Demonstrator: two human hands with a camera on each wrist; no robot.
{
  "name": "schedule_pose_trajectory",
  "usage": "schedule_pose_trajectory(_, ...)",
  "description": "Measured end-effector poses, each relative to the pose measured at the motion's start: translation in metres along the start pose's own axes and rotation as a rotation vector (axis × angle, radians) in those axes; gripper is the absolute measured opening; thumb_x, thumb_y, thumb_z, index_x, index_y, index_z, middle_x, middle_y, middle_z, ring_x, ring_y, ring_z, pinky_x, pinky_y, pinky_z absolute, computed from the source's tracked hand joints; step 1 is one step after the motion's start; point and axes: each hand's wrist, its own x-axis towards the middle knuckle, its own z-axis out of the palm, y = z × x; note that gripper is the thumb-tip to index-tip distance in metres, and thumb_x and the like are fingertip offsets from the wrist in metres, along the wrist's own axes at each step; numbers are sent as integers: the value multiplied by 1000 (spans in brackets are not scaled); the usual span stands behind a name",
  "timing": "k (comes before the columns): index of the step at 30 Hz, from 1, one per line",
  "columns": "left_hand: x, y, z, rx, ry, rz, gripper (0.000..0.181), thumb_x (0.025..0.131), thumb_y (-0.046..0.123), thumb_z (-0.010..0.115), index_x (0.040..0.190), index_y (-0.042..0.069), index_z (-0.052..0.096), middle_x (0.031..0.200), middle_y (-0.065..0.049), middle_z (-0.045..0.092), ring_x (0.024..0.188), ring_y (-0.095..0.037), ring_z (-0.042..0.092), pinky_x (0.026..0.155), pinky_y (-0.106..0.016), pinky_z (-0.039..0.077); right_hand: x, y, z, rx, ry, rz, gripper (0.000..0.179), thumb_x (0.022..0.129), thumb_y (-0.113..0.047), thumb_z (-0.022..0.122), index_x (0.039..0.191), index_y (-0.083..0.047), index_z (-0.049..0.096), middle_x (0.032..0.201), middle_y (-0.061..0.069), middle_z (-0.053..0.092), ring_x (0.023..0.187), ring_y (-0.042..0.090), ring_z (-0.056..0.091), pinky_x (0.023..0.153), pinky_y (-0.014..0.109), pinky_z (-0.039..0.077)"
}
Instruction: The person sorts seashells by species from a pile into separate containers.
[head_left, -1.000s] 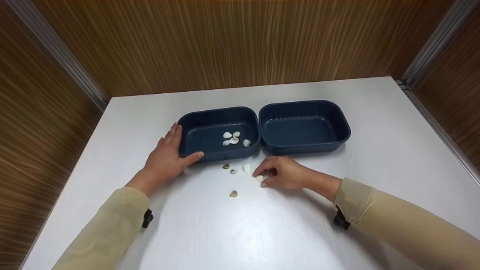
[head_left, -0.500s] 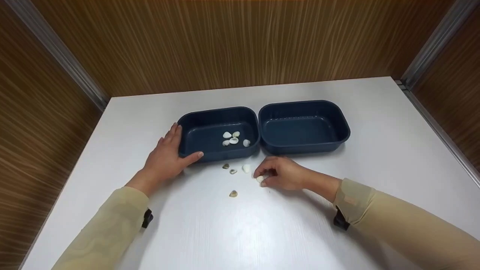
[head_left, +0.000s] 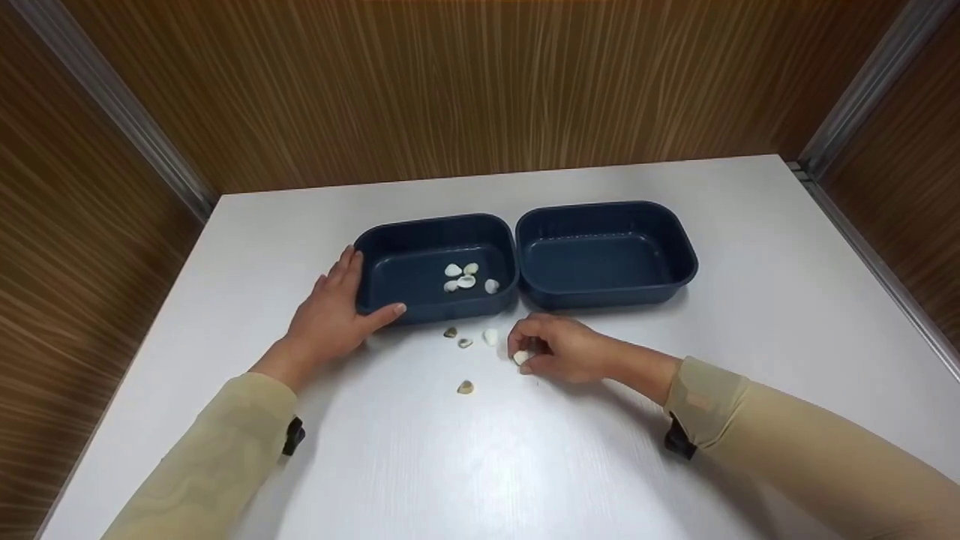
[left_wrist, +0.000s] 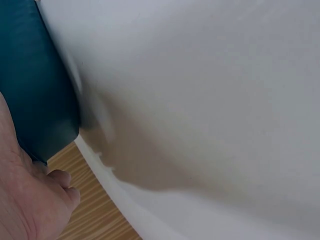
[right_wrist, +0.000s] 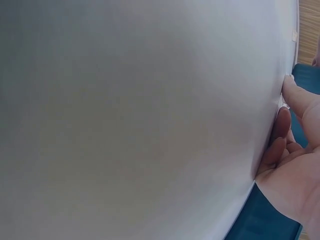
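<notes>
Head view shows the right grip (head_left: 564,349) pinching a white shell (head_left: 520,358) at its fingertips (head_left: 532,367), left grip (head_left: 328,321) spread against a tray (head_left: 454,309).

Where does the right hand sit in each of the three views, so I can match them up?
Head: right of centre, the right hand pinches a pale shell on the near side of the right-hand blue container.
Left wrist: not in it.
Right wrist: against the right edge, middle to bottom, thumb uppermost.
Shared landmark: the white tabletop shows in all three.
</notes>
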Motion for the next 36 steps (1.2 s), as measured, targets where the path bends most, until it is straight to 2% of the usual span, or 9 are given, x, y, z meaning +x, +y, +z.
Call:
schedule_pose_trajectory(6,1,0,0,4,1,3,123,91,88,48,170,4,4,178,-13,-1,162,-42,10,130,-56,12,2,0,0,39,-8,-14,19,93,0,79,107,-6,70,94,4,63,89,19,59,79,28,50)
schedule_pose_trajectory(13,1,-2,1,8,7,12,122,93,86,49,170,3,5,178,-15,0,159,-50,14,128,-60,16,1,0,1,121,-2,46,20,92,1,80,106,-6,68,91,1,63,84,12,57,75,22,47)
schedule_pose_trajectory(19,1,-2,0,9,7,10,122,92,87,48,170,3,5,178,-15,0,159,-49,13,128,-60,15,0,1,3,133,35,73,21,90,1,82,104,-5,67,92,2,64,85,13,58,75,22,48)
schedule_pose_trajectory(28,0,0,-2,6,3,-1,124,91,89,47,170,4,5,178,-14,-1,158,-51,14,127,-63,17,0,-1,3,156,26,73,17,90,5,78,103,-4,72,91,1,67,85,10,59,77,21,50)
schedule_pose_trajectory(36,-1,1,-3,-6,-1,6,124,90,89,47,170,4,4,178,-13,-2,160,-46,12,129,-59,14,-2,-4,-3,118,53,60,15,90,3,79,103,-4,76,90,0,71,83,9,60,77,21,51)
